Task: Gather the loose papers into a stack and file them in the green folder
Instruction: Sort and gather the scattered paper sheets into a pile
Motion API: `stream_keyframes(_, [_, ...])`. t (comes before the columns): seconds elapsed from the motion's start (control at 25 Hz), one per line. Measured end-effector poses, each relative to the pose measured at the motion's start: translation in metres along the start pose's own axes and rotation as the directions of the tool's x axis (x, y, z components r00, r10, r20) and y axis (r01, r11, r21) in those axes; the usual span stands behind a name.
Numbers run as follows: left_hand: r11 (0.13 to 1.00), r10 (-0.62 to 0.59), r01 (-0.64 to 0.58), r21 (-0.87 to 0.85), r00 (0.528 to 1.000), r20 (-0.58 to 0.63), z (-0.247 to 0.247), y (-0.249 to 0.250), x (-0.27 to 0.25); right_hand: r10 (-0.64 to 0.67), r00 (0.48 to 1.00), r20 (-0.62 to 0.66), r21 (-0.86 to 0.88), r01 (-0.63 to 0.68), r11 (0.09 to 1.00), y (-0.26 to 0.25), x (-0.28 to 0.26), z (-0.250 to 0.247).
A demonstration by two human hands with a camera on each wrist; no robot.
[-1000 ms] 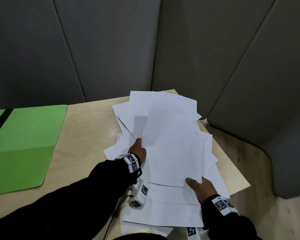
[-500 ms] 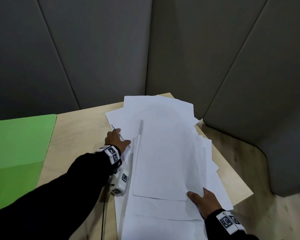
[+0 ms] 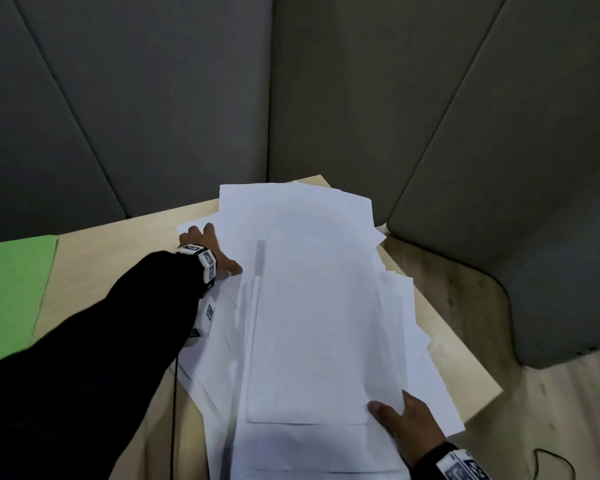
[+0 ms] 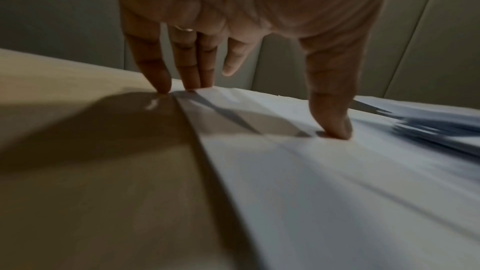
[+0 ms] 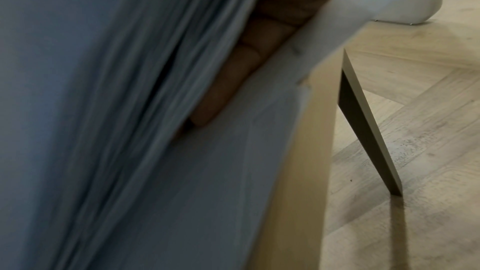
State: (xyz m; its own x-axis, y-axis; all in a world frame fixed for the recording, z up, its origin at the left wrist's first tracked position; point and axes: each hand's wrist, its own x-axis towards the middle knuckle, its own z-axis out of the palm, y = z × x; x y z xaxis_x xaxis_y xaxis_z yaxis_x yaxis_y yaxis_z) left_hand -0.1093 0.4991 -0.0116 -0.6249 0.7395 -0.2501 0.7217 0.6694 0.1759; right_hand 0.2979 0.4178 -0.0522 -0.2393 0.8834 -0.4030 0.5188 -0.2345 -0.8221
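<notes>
Papers (image 3: 312,306) half-squared on surface (image 3: 125,258): left hand (image 3: 208,251) presses flat, right hand (image 3: 409,424) grips corner; green folder (image 3: 11,289) unfilled.

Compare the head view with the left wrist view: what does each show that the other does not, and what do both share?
Only the head view shows the green folder at the table's left edge, apart from the papers, and the right hand with its thumb on top of the pile's near right corner. Only the left wrist view shows the left hand's straight fingertips pressing down at a sheet's edge, with the thumb planted on paper. Both show the left hand, the loose white papers, the wooden table and the grey padded wall.
</notes>
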Motion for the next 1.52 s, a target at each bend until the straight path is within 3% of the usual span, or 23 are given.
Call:
stream_keyframes(0.12, [0.997, -0.006, 0.005, 0.08, 1.0, 0.018, -0.005, 0.003, 0.011, 0.005, 1.0, -0.007, 0.007, -0.005, 1.0, -0.001, 0.0, 0.0])
stream_keyframes(0.52, [0.993, 0.12, -0.119, -0.015, 0.988, 0.098, -0.009, 0.012, 0.01, 0.025, 1.0, 0.001, 0.053, -0.025, 0.998, -0.005, -0.002, 0.001])
stream_keyframes(0.76, [0.979, 0.103, -0.114, -0.169, 0.992, -0.076, -0.018, 0.002, -0.017, 0.034, 0.999, -0.004, 0.081, -0.034, 0.996, -0.007, -0.004, 0.002])
stream_keyframes(0.92, [0.943, -0.001, -0.089, -0.32, 0.963, -0.27, -0.048, -0.024, -0.047, 0.028, 1.0, -0.012, 0.069, -0.027, 0.997, -0.007, -0.004, 0.002])
stream_keyframes(1.08, [0.766, -0.156, -0.153, -0.624, 0.898, -0.412, -0.074, -0.055, -0.088, 0.035, 0.999, -0.024, 0.068, -0.033, 0.997, -0.01, -0.005, 0.001])
stream_keyframes(1.24, [0.498, -0.324, -0.226, -0.837, 0.847, -0.421, -0.081, -0.081, -0.138, 0.044, 0.999, -0.025, 0.081, -0.042, 0.996, -0.007, -0.002, 0.004])
stream_keyframes(1.32, [0.384, -0.359, -0.206, -0.9, 0.865, -0.351, -0.076, -0.092, -0.154, 0.056, 0.998, -0.036, 0.083, -0.053, 0.995, -0.006, -0.001, 0.005])
stream_keyframes(1.4, [0.213, -0.331, -0.156, -0.964, 0.917, -0.222, -0.062, -0.097, -0.164, 0.075, 0.996, -0.041, 0.117, -0.07, 0.991, -0.007, -0.001, 0.005])
stream_keyframes(1.44, [0.17, -0.302, -0.115, -0.979, 0.939, -0.162, -0.052, -0.098, -0.171, 0.073, 0.997, -0.04, 0.135, -0.067, 0.989, -0.009, -0.003, 0.004])
stream_keyframes(1.52, [0.233, -0.242, -0.018, -0.972, 0.967, -0.076, -0.023, -0.095, -0.186, 0.073, 0.997, -0.033, 0.134, -0.068, 0.989, -0.014, -0.006, 0.004])
